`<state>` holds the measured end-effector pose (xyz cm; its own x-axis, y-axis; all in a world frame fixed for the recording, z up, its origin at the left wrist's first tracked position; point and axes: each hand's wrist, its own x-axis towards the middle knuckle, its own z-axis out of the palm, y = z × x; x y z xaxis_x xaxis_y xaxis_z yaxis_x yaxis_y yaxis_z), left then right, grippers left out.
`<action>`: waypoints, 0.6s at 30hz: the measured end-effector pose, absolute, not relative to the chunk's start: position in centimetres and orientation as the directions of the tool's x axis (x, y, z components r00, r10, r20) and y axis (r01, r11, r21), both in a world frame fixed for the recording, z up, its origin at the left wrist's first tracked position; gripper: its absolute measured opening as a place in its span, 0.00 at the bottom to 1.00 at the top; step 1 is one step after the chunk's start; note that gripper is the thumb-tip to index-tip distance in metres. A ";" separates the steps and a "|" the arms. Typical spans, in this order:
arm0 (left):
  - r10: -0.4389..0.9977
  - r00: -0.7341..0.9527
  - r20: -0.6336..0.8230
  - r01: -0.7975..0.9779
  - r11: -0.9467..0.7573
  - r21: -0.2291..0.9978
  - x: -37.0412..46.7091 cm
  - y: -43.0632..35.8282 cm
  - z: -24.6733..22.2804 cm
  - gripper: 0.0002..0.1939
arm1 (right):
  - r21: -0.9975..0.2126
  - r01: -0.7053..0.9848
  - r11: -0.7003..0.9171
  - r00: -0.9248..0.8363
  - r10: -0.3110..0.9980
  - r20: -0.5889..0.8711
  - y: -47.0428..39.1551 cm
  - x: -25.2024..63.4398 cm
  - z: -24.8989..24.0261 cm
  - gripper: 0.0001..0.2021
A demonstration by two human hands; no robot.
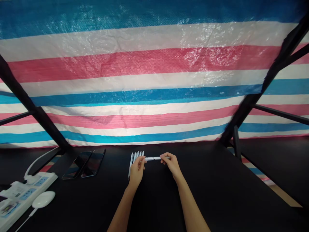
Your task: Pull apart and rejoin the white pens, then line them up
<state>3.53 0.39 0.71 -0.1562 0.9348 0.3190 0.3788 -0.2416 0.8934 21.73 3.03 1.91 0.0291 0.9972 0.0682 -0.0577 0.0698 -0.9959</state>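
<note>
A white pen point(153, 158) is stretched level between my two hands, just above the black table. My left hand point(137, 168) pinches its left end, and my right hand point(170, 163) pinches the right end between thumb and fingers. Beside and partly behind my left hand lies a row of several white pens point(131, 159), side by side with their clips toward the far edge. The lower parts of most of these pens are hidden by my left hand.
Two dark phones point(93, 163) lie left on the black table point(207, 193). A white power strip point(26, 196) with plugs, a cable and a round white puck point(43, 199) sits at the near left. Black frame posts point(251, 106) stand both sides; a striped sheet point(145, 119) hangs behind.
</note>
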 end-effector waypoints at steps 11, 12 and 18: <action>0.902 -0.066 0.426 0.515 -0.335 0.789 3.3 0.3 0.4 0.13 | -0.998 -0.054 0.020 0.004 1.000 0.020 2.9 22.3 2.0 0.12; 0.899 -0.057 0.434 0.523 -0.343 0.780 3.4 0.3 0.4 0.13 | -0.998 -0.056 0.020 0.006 1.000 0.020 2.9 22.4 1.9 0.12; 0.911 -0.101 0.401 0.486 -0.306 0.818 3.6 0.1 0.6 0.14 | -0.993 -0.097 0.064 0.042 0.997 0.060 3.1 22.5 1.9 0.12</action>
<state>3.57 0.14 0.61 -0.1005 0.9107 0.4007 0.4863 -0.3064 0.8183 22.46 3.09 1.95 0.0419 0.9973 0.0604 -0.0971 0.0642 -0.9932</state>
